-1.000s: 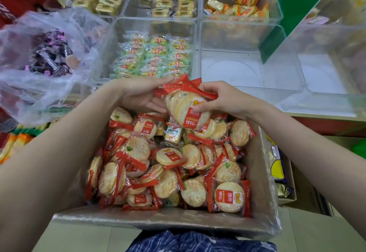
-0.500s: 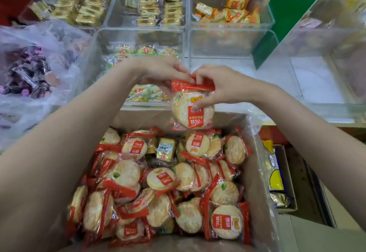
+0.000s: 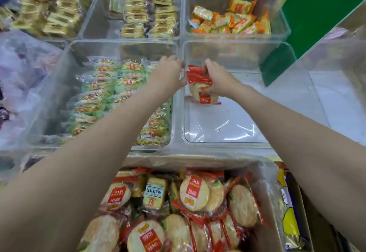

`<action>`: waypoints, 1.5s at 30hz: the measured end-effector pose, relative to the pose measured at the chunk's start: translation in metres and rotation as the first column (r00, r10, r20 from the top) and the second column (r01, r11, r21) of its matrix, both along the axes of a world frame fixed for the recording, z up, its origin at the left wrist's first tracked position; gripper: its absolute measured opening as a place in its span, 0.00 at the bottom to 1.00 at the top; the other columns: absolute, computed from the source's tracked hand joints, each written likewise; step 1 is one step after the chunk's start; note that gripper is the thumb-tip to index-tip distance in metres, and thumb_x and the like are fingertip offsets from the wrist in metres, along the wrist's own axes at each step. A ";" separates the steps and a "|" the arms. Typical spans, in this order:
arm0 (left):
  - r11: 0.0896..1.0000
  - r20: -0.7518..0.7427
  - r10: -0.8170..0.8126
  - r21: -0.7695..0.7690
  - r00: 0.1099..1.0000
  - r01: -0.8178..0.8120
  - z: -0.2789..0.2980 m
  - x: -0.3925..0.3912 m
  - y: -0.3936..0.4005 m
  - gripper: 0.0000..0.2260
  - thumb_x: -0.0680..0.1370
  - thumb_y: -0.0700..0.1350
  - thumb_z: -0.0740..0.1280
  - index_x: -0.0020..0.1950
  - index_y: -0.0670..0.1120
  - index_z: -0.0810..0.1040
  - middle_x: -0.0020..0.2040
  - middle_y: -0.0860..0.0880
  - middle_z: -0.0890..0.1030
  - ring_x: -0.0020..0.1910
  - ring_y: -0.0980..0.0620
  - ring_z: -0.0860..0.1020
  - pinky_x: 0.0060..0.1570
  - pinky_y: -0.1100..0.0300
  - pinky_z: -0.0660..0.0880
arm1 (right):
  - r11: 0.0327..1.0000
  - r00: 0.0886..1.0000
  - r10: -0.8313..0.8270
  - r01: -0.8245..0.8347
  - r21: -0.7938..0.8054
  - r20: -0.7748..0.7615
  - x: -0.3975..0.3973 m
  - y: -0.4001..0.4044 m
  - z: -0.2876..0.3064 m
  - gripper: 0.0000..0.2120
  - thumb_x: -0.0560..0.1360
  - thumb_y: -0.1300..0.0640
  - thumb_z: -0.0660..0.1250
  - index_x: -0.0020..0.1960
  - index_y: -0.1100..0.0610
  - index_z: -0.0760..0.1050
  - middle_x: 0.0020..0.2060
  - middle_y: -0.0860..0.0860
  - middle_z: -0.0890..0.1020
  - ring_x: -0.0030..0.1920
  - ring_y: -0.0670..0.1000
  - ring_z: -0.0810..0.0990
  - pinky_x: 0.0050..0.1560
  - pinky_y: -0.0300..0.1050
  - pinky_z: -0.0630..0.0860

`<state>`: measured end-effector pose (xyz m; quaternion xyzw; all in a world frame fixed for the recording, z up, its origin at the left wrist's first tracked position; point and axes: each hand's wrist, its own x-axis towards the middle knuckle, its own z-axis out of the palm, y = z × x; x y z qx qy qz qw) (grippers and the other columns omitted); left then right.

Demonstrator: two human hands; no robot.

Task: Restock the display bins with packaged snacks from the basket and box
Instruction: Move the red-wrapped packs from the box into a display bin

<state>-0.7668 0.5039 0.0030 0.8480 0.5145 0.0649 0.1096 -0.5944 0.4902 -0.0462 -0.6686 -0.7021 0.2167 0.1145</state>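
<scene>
Since 1 second ago, the stack of rice cracker packets (image 3: 202,88) has moved from above the box (image 3: 265,174) into the empty clear bin (image 3: 227,132), right hand (image 3: 216,80) still clamping it, left hand (image 3: 168,73) curled alongside, beginning that bin's restock.

Left hand (image 3: 168,73): bare, no glove, ring or watch visible. Right hand (image 3: 217,81): bare, likewise unadorned. Both forearms uncovered along their whole visible length; no sleeve or cuff in view. Wrists plain, no bands or markings.
</scene>
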 end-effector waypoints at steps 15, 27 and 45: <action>0.988 0.104 -0.026 0.156 0.994 0.009 -0.015 0.000 0.007 0.14 0.79 0.49 0.62 0.59 0.41 0.74 0.57 0.45 0.76 0.58 0.46 0.69 0.54 0.59 0.65 | 0.943 0.930 -0.331 0.321 -0.085 -0.162 -0.018 0.011 -0.046 0.50 0.68 0.59 0.75 0.77 0.50 0.43 0.67 0.62 0.64 0.64 0.61 0.69 0.61 0.48 0.67; 0.995 0.048 0.041 0.091 0.998 -0.045 -0.004 0.009 -0.011 0.13 0.80 0.39 0.58 0.62 0.40 0.74 0.60 0.41 0.74 0.60 0.43 0.69 0.58 0.56 0.64 | 0.923 0.938 -0.287 0.326 0.207 -0.197 -0.032 -0.066 0.036 0.21 0.74 0.62 0.65 0.66 0.59 0.67 0.64 0.56 0.66 0.63 0.55 0.70 0.62 0.44 0.68; 0.567 0.189 0.365 -0.821 0.912 -0.056 -0.086 -0.071 -0.220 0.19 0.79 0.41 0.62 0.69 0.39 0.66 0.64 0.41 0.73 0.58 0.47 0.74 0.55 0.59 0.70 | 0.855 0.988 0.035 0.046 -0.517 0.147 -0.103 -0.247 0.007 0.32 0.76 0.48 0.64 0.75 0.53 0.54 0.67 0.59 0.64 0.65 0.64 0.63 0.62 0.55 0.65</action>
